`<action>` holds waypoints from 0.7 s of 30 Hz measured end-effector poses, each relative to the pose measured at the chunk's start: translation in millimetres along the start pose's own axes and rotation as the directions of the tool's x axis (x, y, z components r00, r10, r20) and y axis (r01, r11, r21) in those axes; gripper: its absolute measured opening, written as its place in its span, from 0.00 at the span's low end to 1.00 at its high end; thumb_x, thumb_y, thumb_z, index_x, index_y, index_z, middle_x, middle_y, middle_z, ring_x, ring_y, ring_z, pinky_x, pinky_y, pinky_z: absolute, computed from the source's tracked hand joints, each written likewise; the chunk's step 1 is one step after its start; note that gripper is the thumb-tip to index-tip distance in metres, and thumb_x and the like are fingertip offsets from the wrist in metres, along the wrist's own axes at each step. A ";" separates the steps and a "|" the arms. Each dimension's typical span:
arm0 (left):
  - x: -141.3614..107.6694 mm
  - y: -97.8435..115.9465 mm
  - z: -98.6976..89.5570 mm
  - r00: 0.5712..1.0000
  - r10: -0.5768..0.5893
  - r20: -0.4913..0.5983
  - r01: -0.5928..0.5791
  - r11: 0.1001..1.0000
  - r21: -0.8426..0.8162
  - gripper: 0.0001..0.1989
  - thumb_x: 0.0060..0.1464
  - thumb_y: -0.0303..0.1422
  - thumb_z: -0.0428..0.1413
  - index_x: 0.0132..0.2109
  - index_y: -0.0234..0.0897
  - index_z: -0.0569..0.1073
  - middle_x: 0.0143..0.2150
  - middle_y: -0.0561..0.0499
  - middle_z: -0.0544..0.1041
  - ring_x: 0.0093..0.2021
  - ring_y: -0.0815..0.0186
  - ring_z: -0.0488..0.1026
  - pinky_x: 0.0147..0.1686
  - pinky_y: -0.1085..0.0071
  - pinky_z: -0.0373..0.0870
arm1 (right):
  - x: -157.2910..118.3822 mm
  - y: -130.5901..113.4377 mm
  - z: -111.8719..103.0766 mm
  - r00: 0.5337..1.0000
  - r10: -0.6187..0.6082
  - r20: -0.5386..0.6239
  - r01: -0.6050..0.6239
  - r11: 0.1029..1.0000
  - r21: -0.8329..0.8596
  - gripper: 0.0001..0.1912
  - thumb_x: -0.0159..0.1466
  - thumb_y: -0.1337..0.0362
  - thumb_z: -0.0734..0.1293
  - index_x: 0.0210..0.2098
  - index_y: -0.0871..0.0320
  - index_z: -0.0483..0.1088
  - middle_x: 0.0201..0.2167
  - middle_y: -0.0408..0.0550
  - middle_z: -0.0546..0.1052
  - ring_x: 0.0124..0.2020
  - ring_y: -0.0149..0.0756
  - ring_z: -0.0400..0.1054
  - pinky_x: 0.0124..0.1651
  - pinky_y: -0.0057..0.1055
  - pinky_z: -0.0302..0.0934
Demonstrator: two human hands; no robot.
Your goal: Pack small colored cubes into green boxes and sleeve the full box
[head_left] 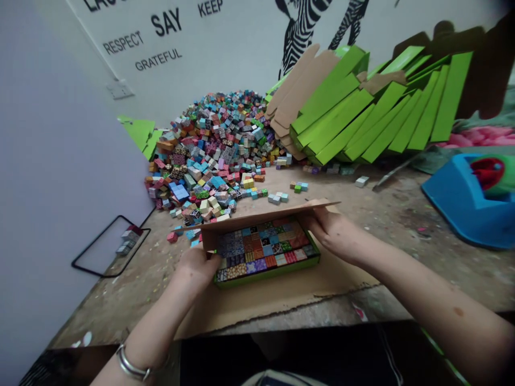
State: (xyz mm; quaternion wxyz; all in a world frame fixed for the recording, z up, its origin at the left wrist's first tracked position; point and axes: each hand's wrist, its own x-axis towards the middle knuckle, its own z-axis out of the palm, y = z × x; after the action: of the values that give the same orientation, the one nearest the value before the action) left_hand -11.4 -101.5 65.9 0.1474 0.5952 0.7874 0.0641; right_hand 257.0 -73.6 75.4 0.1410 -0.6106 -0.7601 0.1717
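Note:
A shallow green box (267, 272) filled with rows of small patterned cubes (265, 244) lies in front of me on a brown cardboard sheet (289, 300). Over its far side stands a brown cardboard lid (257, 216), raised and tilted, with a side tab folded down at the left. My left hand (199, 264) is closed at the lid's left end, its thumb beside the box's left wall. At the opposite end, my right hand (332, 233) grips the lid near the box's far right corner. Some fingertips of both hands are hidden behind cardboard.
A large heap of small colored cubes (225, 139) is piled against the wall. Stacked green box parts (374, 115) lean at the back right. A blue plastic scoop-like container (462, 209) sits right. A black wire frame (112, 246) is at the left edge; loose cubes (277, 198) lie beyond the box.

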 end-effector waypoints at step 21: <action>4.0 6.2 8.7 0.993 0.045 -0.105 -0.039 0.997 0.060 0.11 0.42 0.29 0.46 0.34 0.34 0.69 0.29 0.45 0.73 0.32 0.61 0.70 0.26 0.72 0.58 | 2.9 -1.2 -5.8 1.000 -0.018 -0.004 0.018 0.999 -0.041 0.13 0.63 0.66 0.51 0.45 0.63 0.58 0.37 0.56 0.73 0.37 0.40 0.68 0.33 0.29 0.58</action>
State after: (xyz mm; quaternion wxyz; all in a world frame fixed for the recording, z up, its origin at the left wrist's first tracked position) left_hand -4.0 -96.5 58.8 0.0867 0.6112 0.7830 0.0760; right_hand 257.7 -70.5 81.1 0.1317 -0.6068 -0.7687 0.1536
